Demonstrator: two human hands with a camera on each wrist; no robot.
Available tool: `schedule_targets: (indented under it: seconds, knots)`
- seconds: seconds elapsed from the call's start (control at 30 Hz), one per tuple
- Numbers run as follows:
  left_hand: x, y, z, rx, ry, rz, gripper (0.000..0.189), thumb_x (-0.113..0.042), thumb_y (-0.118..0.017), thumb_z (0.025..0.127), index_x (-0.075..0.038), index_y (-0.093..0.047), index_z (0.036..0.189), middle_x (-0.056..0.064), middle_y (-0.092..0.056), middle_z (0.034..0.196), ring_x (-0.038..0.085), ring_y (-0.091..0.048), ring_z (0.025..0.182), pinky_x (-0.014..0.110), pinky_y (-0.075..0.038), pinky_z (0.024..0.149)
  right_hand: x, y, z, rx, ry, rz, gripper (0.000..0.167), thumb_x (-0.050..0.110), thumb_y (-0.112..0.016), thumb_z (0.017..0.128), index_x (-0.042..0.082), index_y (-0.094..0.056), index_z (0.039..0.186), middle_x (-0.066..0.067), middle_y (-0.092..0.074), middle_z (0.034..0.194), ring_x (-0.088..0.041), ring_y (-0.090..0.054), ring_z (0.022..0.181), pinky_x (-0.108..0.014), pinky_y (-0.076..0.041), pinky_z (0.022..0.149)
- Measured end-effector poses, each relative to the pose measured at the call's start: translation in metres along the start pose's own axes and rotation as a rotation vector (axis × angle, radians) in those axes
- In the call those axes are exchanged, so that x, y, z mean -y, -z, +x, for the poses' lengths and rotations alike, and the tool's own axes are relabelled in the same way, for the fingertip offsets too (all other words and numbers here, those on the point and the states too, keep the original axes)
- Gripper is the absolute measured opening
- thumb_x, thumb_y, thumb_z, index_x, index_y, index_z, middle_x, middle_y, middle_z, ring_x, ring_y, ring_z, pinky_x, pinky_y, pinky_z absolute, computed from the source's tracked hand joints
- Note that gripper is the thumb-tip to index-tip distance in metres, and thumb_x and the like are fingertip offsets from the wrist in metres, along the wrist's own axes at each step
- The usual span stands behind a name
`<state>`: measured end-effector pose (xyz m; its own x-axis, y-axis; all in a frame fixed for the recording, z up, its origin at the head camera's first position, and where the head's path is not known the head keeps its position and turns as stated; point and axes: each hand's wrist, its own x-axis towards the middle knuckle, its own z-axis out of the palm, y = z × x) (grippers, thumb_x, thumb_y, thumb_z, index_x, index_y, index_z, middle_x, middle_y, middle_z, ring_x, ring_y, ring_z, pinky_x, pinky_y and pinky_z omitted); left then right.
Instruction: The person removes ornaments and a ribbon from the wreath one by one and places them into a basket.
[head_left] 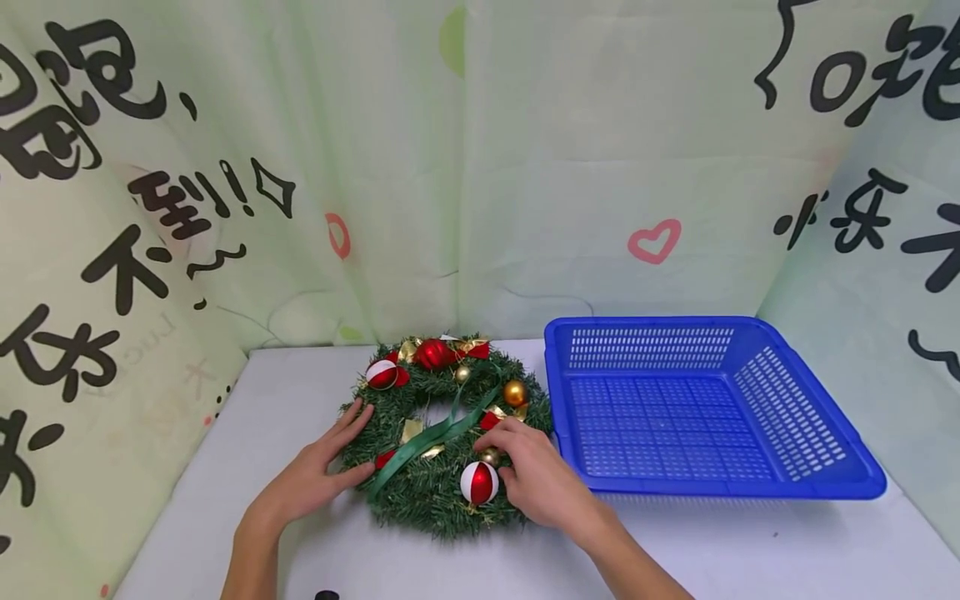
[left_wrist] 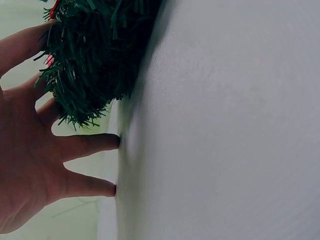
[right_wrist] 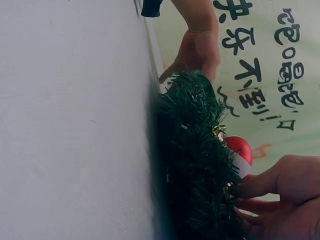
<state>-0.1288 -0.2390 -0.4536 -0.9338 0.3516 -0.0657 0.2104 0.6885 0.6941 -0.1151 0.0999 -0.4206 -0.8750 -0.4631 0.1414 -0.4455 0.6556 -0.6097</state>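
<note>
A green Christmas wreath (head_left: 438,512) lies flat on the table, decorated with red, white and gold baubles, bows and a green ribbon (head_left: 420,443). My left hand (head_left: 318,467) rests against its left side, fingers spread. In the left wrist view two fingertips of the left hand (left_wrist: 30,145) touch the table, while the others reach the wreath's edge. At the wreath's right front, my right hand (head_left: 543,475) curls its thumb and fingers about a small gold bauble (head_left: 490,456). Beside them sits a red and white bauble (head_left: 479,482). The right fingertips are partly hidden among the greenery.
A blue plastic basket (head_left: 817,487) stands right of the wreath, close against it. Printed curtains (head_left: 540,167) enclose the back and sides of the white table (head_left: 202,508). A small black object (head_left: 327,595) shows at the front edge.
</note>
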Motion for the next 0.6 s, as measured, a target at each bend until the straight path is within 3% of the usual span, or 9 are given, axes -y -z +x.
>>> schedule_targets:
  seconds: [0.6]
  knots:
    - [0.0029, -0.0004, 0.0011, 0.008, 0.006, -0.008, 0.081, -0.048, -0.064, 0.102, -0.028, -0.023, 0.168, 0.002, -0.008, 0.177, 0.046, -0.021, 0.157, 0.074, -0.031, 0.114, 0.0011, -0.0038, 0.0044, -0.070, -0.068, 0.049, 0.031, -0.015, -0.073, 0.085, 0.006, -0.080, 0.106, -0.001, -0.070, 0.107, -0.018, -0.068, 0.092, -0.025, -0.057, 0.074]
